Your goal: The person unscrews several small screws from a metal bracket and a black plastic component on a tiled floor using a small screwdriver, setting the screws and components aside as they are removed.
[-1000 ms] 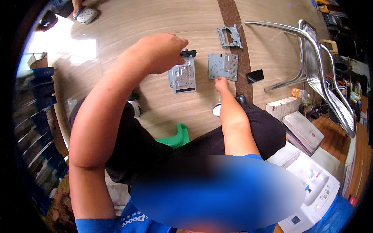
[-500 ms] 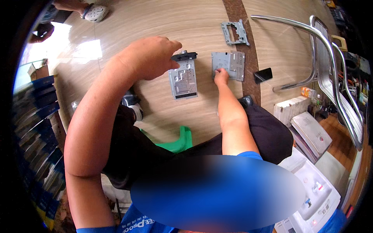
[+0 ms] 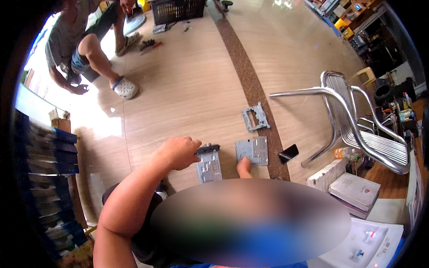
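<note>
On the floor in front of me lies a silver metal box (image 3: 208, 167) with a black end piece (image 3: 208, 149) at its far side. My left hand (image 3: 179, 153) is beside that black piece, its thumb and forefinger apart around the left end. The other left fingers are hidden. Right of the box lies a flat grey metal plate (image 3: 254, 149) with slots. Bent fingers of my right hand (image 3: 244, 165) are pressed together over its near left part; anything small between them is hidden. A grey metal frame (image 3: 260, 117) with a cut-out lies farther away.
A dark phone (image 3: 288, 154) lies right of the plate. A chrome chair (image 3: 344, 105) stands at right, books (image 3: 356, 190) and a white appliance (image 3: 371, 243) nearer. Stacked blue packages (image 3: 42, 156) line the left. Another person's leg and clog (image 3: 125, 87) are at upper left, a black crate (image 3: 178, 11) beyond.
The view has tilted up, so the floor things appear lower and the other person and crate have come into sight. Both my hands keep about the same places beside the box and on the plate.
</note>
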`<action>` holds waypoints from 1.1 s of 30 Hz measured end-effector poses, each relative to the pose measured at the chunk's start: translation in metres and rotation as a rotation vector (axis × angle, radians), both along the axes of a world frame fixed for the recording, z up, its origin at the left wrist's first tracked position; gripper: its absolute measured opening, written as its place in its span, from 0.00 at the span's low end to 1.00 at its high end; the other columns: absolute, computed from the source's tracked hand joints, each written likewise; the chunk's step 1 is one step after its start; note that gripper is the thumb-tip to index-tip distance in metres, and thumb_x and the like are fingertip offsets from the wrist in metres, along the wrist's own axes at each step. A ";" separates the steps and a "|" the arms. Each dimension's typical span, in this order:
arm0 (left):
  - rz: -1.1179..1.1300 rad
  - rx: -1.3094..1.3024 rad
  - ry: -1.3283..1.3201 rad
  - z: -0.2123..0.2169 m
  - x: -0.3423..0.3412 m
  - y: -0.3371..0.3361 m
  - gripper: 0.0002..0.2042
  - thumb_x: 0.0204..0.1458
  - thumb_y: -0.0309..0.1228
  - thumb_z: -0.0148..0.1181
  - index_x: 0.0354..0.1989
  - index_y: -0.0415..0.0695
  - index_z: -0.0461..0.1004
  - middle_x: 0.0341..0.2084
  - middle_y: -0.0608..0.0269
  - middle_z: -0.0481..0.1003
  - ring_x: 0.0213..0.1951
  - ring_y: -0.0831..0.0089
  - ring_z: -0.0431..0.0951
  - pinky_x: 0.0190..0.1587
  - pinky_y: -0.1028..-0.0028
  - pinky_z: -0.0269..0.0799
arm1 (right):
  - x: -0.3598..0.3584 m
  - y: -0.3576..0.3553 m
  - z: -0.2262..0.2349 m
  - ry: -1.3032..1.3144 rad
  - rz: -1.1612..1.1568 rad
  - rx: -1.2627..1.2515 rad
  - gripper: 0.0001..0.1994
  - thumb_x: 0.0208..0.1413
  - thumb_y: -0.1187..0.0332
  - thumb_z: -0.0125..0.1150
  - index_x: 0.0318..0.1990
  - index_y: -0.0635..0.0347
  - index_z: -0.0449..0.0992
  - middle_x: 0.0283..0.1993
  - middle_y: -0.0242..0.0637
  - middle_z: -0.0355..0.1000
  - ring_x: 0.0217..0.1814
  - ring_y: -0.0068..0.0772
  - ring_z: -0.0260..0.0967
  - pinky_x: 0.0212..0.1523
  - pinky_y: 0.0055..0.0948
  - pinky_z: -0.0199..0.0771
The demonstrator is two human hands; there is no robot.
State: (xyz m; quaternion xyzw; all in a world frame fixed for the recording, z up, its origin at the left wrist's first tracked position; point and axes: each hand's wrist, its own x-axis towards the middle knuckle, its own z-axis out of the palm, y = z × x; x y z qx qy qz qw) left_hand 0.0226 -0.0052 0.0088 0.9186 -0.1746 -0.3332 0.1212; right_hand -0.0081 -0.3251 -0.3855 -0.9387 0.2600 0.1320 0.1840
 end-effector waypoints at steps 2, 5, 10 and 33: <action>0.005 0.007 0.005 0.001 0.002 0.000 0.27 0.54 0.42 0.62 0.60 0.45 0.68 0.53 0.48 0.73 0.55 0.52 0.73 0.56 0.58 0.70 | -0.007 0.002 0.003 0.009 -0.042 -0.008 0.07 0.56 0.70 0.57 0.38 0.61 0.78 0.42 0.54 0.77 0.48 0.58 0.74 0.48 0.49 0.74; -0.020 -0.037 -0.007 0.006 0.005 -0.006 0.27 0.54 0.43 0.62 0.60 0.45 0.68 0.53 0.48 0.73 0.55 0.52 0.73 0.56 0.58 0.70 | -0.024 -0.026 -0.005 0.043 -0.061 -0.046 0.07 0.55 0.70 0.59 0.38 0.63 0.79 0.42 0.54 0.77 0.48 0.57 0.74 0.49 0.49 0.74; -0.045 -0.068 -0.052 0.005 -0.007 0.006 0.23 0.54 0.43 0.62 0.56 0.44 0.71 0.49 0.47 0.75 0.52 0.51 0.74 0.54 0.57 0.71 | -0.034 -0.005 0.042 -0.054 -0.009 0.034 0.07 0.55 0.69 0.59 0.36 0.63 0.78 0.41 0.53 0.77 0.47 0.56 0.75 0.47 0.48 0.74; 0.689 -1.262 0.349 0.008 -0.051 -0.040 0.14 0.65 0.39 0.52 0.40 0.38 0.75 0.29 0.63 0.77 0.32 0.75 0.78 0.35 0.74 0.77 | -0.037 0.109 0.436 -0.645 0.766 0.494 0.04 0.57 0.74 0.58 0.38 0.63 0.74 0.36 0.48 0.75 0.39 0.51 0.74 0.38 0.41 0.73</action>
